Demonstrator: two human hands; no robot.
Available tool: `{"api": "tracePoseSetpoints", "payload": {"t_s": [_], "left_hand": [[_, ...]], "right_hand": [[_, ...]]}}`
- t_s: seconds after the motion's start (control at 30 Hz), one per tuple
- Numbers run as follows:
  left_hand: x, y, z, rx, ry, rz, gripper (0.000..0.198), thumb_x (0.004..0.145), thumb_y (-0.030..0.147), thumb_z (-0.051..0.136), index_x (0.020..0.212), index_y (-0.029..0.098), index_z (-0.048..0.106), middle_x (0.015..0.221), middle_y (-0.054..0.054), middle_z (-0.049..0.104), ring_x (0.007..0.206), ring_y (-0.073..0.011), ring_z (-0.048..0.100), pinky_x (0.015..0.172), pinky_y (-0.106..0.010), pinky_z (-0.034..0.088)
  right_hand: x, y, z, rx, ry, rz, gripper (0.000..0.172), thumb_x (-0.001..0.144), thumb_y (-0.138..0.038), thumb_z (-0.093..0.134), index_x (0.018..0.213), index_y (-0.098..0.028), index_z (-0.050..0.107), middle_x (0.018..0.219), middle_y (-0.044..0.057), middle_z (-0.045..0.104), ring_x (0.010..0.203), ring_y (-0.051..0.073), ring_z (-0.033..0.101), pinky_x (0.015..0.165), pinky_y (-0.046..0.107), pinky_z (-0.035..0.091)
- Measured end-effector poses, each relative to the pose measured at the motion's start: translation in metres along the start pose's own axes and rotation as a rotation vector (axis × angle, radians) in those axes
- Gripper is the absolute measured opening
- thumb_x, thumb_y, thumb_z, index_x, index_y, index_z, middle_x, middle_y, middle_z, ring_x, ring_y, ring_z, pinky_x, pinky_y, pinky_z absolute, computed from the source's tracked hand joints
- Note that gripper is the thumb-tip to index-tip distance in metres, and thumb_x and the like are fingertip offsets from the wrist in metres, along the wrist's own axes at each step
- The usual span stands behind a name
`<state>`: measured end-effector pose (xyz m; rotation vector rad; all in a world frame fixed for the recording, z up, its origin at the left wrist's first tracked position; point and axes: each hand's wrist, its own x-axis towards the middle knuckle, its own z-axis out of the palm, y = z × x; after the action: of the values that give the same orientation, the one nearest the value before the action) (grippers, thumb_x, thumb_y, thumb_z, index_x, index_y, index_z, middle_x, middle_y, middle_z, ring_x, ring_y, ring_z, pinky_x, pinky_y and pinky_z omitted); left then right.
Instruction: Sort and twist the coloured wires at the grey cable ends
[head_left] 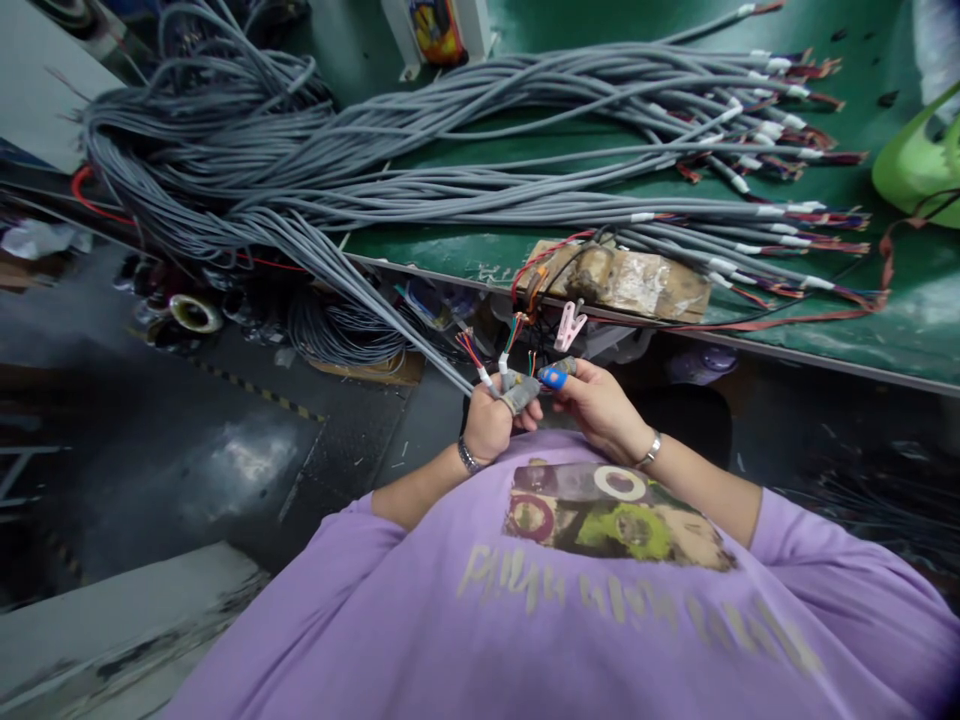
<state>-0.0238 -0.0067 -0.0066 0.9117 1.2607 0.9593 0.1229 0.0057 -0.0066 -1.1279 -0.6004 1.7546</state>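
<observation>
Close to my chest, my left hand [491, 418] is closed round the ends of several grey cables [420, 340] that come down from the bench. Stripped coloured wires [471, 348] fan out above its thumb, past white bands on the cables. My right hand [600, 405] meets it from the right, with thumb and finger pinched near the wire ends. Grey coverings wrap some fingers, and a blue one [553, 378] is on my right hand. What lies in the right pinch is too small to make out. A pink clothes peg [570, 326] is just above the hands.
A large bundle of grey cables [480, 200] spreads over the green bench [810, 345], coloured wire ends to the right. At the bench edge lies a worn wooden block [637, 283] with red and black leads. A green container [922, 155] stands right; coiled cable [337, 325] sits below.
</observation>
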Motion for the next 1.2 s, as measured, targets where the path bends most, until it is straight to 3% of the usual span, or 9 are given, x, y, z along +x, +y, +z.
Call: {"api": "tracePoseSetpoints", "payload": {"t_s": [0.2, 0.27, 0.4, 0.53, 0.67, 0.77, 0.97, 1.1, 1.2], "left_hand": [[0.0, 0.001, -0.001, -0.076, 0.017, 0.008, 0.033, 0.069, 0.044, 0.076, 0.067, 0.017, 0.058, 0.046, 0.005, 0.057, 0.032, -0.0064, 0.043, 0.032, -0.019, 0.031], [0.0, 0.003, -0.002, -0.087, -0.018, 0.004, 0.033, 0.069, 0.044, 0.077, 0.066, 0.017, 0.058, 0.045, 0.005, 0.056, 0.032, -0.0063, 0.042, 0.032, -0.019, 0.03], [0.0, 0.011, -0.004, -0.064, -0.167, -0.003, 0.036, 0.071, 0.045, 0.077, 0.063, 0.016, 0.058, 0.044, 0.004, 0.055, 0.032, -0.0062, 0.041, 0.032, -0.019, 0.03], [0.002, 0.019, -0.004, 0.024, -0.288, -0.06, 0.039, 0.071, 0.048, 0.076, 0.061, 0.016, 0.058, 0.044, 0.003, 0.055, 0.032, -0.0058, 0.04, 0.033, -0.019, 0.029], [0.006, 0.022, -0.004, 0.089, -0.343, -0.087, 0.039, 0.07, 0.047, 0.077, 0.058, 0.016, 0.056, 0.041, 0.003, 0.052, 0.032, -0.0055, 0.039, 0.034, -0.019, 0.028], [0.007, 0.022, -0.004, 0.092, -0.355, -0.121, 0.036, 0.069, 0.044, 0.078, 0.06, 0.016, 0.057, 0.04, 0.004, 0.05, 0.032, -0.0055, 0.037, 0.034, -0.019, 0.025], [0.009, 0.024, -0.005, 0.147, -0.431, -0.138, 0.04, 0.07, 0.043, 0.077, 0.052, 0.016, 0.053, 0.038, 0.003, 0.048, 0.031, -0.0048, 0.035, 0.035, -0.019, 0.024], [0.006, 0.026, -0.008, 0.112, -0.443, -0.132, 0.039, 0.069, 0.043, 0.078, 0.053, 0.016, 0.056, 0.039, 0.002, 0.05, 0.032, -0.0054, 0.037, 0.035, -0.02, 0.025], [0.004, 0.03, -0.008, 0.064, -0.424, -0.11, 0.039, 0.069, 0.044, 0.078, 0.054, 0.015, 0.057, 0.04, 0.001, 0.052, 0.032, -0.0059, 0.039, 0.035, -0.02, 0.027]], "right_hand": [[0.009, -0.009, -0.016, 0.226, 0.091, 0.167, 0.025, 0.067, -0.031, 0.082, 0.073, -0.02, 0.06, 0.064, -0.004, 0.057, 0.053, 0.008, 0.045, 0.047, 0.02, 0.042], [0.012, -0.011, -0.022, 0.244, 0.111, 0.177, 0.023, 0.075, -0.037, 0.077, 0.075, -0.02, 0.062, 0.067, -0.001, 0.06, 0.053, 0.009, 0.049, 0.048, 0.021, 0.045], [0.015, -0.016, -0.029, 0.186, 0.113, 0.14, 0.038, 0.079, -0.054, 0.074, 0.076, -0.018, 0.064, 0.072, 0.002, 0.065, 0.055, 0.01, 0.053, 0.049, 0.022, 0.046], [0.012, -0.023, -0.031, 0.082, -0.11, 0.152, 0.046, 0.07, -0.061, 0.079, 0.078, -0.017, 0.067, 0.072, 0.003, 0.067, 0.057, 0.011, 0.056, 0.052, 0.023, 0.047], [0.009, -0.027, -0.03, 0.008, -0.297, 0.155, 0.041, 0.057, -0.046, 0.09, 0.072, -0.017, 0.065, 0.063, -0.001, 0.064, 0.056, 0.01, 0.054, 0.053, 0.023, 0.045], [0.01, -0.026, -0.026, -0.031, -0.265, 0.122, 0.032, 0.053, -0.034, 0.09, 0.066, -0.017, 0.065, 0.059, -0.003, 0.062, 0.054, 0.009, 0.053, 0.054, 0.023, 0.044], [0.015, -0.019, -0.017, -0.099, -0.163, 0.044, 0.022, 0.054, -0.029, 0.083, 0.066, -0.018, 0.069, 0.064, -0.001, 0.067, 0.054, 0.01, 0.053, 0.053, 0.024, 0.042], [0.019, -0.018, -0.022, 0.008, 0.044, -0.011, 0.031, 0.051, -0.03, 0.087, 0.061, -0.019, 0.06, 0.055, -0.005, 0.056, 0.052, 0.007, 0.046, 0.049, 0.02, 0.038], [0.023, -0.022, -0.029, 0.118, 0.06, 0.037, 0.038, 0.058, -0.045, 0.087, 0.069, -0.02, 0.06, 0.065, -0.002, 0.061, 0.056, 0.009, 0.049, 0.051, 0.021, 0.042]]}}
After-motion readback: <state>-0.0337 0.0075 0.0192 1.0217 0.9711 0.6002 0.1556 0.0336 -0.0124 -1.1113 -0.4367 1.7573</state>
